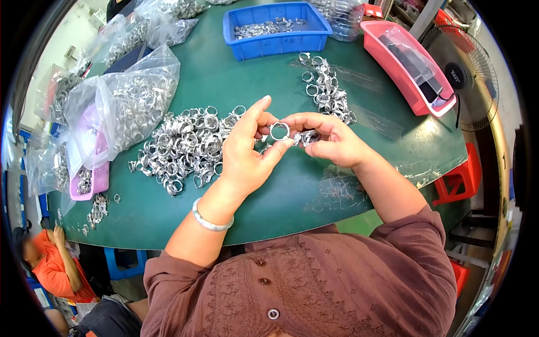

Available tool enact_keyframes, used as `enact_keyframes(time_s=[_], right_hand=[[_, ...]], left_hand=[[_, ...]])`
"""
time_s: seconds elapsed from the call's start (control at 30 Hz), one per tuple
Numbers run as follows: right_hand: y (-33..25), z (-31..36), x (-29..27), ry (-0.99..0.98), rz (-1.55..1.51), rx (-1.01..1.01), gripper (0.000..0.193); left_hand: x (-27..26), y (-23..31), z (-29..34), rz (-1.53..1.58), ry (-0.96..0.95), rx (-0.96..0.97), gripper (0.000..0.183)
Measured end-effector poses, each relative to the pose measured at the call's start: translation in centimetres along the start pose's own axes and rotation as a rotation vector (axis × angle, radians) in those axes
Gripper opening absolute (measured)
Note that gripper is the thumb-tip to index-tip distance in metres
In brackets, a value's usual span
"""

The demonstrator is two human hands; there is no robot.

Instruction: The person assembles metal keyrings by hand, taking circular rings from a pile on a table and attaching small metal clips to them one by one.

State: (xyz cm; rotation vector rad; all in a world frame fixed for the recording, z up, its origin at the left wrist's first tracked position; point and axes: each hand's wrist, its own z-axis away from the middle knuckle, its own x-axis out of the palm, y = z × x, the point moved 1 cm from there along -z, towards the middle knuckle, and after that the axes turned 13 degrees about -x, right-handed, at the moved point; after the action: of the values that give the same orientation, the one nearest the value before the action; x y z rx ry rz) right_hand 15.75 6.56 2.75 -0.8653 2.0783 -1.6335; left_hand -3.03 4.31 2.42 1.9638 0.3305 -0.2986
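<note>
The left hand (247,149) is closing thumb and fingers lightly around a round, silver-coloured metal ring (272,133), which is standing roughly edge-up between the two hands. The right hand (337,143) is curling its thumb and fingers around a small cluster of silvery metal pieces (306,137), leaving only a narrow gap; how firmly either hand is pressing, I cannot tell. Both hands are working above the near-middle of the green tabletop (264,78).

A broad heap of silver metal rings (185,146) is lying just left of the left hand, and a narrower strip of similar rings (330,92) is spreading on the far side of the right hand. Farther off, a blue rectangular plastic bin (281,53) is holding more.

The ring is resting on small fingertip contact, so a slackening thumb could be letting it drop and roll. The cluster could be spilling if the right fingers are opening too wide while handling one piece. With the heap lying so close to the left wrist, a sweeping forearm could be scattering rings toward the table's near edge, or a dropped piece could be getting lost among lookalikes.
</note>
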Motion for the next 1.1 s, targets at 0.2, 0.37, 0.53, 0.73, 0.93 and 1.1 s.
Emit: enact_keyframes(time_s=[0.2,0.37,0.53,0.73,0.93,1.1], right_hand=[[-0.1,-0.1,0.1,0.023,-0.039,0.043,0.050],[-0.3,-0.3,0.2,0.104,-0.264,0.099,0.050],[-0.2,-0.2,-0.3,0.137,-0.431,0.071,0.047],[0.0,-0.2,-0.2,0.134,-0.448,0.061,0.047],[0.3,-0.1,0.2,0.054,-0.330,-0.035,0.050],[-0.1,-0.1,0.4,0.081,-0.325,-0.046,0.051]], left_hand=[[0.0,0.1,0.0,0.013,-0.005,-0.018,0.065],[-0.4,0.1,0.1,0.019,-0.019,-0.036,0.057],[-0.6,0.6,-0.3,0.832,-0.162,-0.650,0.034],[0.4,0.1,0.5,0.538,-0.270,-0.640,0.023],[0.8,0.5,0.7,0.324,-0.335,-0.666,0.020],[0.3,0.6,0.5,0.521,-0.370,-0.832,0.020]])
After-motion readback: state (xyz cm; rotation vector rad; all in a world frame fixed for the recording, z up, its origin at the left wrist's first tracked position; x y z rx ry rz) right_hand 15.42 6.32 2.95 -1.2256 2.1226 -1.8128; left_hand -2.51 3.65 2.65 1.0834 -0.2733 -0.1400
